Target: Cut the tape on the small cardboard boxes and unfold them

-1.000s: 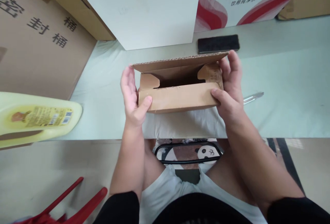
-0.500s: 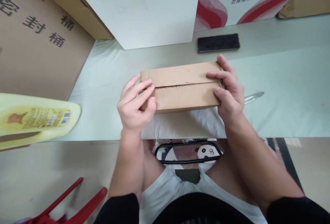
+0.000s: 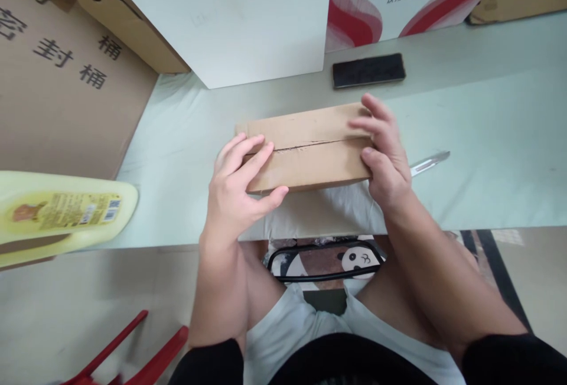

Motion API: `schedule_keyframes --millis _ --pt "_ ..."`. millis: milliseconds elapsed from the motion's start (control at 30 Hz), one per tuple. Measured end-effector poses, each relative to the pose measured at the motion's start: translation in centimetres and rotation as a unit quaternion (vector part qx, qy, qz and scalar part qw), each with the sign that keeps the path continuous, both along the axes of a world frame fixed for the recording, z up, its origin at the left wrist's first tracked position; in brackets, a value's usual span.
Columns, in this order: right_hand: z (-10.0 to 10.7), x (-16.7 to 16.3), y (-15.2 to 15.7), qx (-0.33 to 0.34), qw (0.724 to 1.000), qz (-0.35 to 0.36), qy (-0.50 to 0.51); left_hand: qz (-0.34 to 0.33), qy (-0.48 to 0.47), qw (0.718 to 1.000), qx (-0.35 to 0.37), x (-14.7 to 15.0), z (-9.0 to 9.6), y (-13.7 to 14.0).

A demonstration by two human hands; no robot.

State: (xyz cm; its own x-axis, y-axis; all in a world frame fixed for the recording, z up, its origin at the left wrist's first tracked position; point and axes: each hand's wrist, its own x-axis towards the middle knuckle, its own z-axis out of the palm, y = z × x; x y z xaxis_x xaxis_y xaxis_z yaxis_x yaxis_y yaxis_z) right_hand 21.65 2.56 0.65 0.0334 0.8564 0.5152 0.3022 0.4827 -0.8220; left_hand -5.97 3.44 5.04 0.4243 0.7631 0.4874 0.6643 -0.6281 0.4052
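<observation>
A small brown cardboard box (image 3: 310, 163) lies lengthwise between my two hands at the table's near side, with a ragged slit running along its upper face. At its left end my left hand (image 3: 237, 184) has the fingers over the top and the thumb along the front edge. My right hand (image 3: 385, 152) grips the right end, thumb near the front corner and a couple of fingers raised above the top. Just right of that hand lies a slim silver utility knife (image 3: 429, 163). Whether the box rests fully on the table cannot be seen.
A black phone (image 3: 368, 70) lies behind the box on the pale green tablecloth (image 3: 496, 137). White and red-printed cartons (image 3: 266, 19) stand at the back. On the left are a large brown carton (image 3: 66, 95) and a yellow jug (image 3: 66, 214). A red stool (image 3: 155, 361) is at lower left.
My left hand has shifted further over the box's top, its thumb now straighter along the front edge. The right hand's upper fingers have lifted slightly. The view has moved a little.
</observation>
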Motion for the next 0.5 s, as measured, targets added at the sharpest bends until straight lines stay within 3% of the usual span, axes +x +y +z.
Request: schedule_keyframes --millis 500 --pt "0.19 -0.2 -0.12 -0.028 0.999 -0.02 0.003 0.004 -0.034 0.998 -0.054 -0.58 -0.32 0.3"
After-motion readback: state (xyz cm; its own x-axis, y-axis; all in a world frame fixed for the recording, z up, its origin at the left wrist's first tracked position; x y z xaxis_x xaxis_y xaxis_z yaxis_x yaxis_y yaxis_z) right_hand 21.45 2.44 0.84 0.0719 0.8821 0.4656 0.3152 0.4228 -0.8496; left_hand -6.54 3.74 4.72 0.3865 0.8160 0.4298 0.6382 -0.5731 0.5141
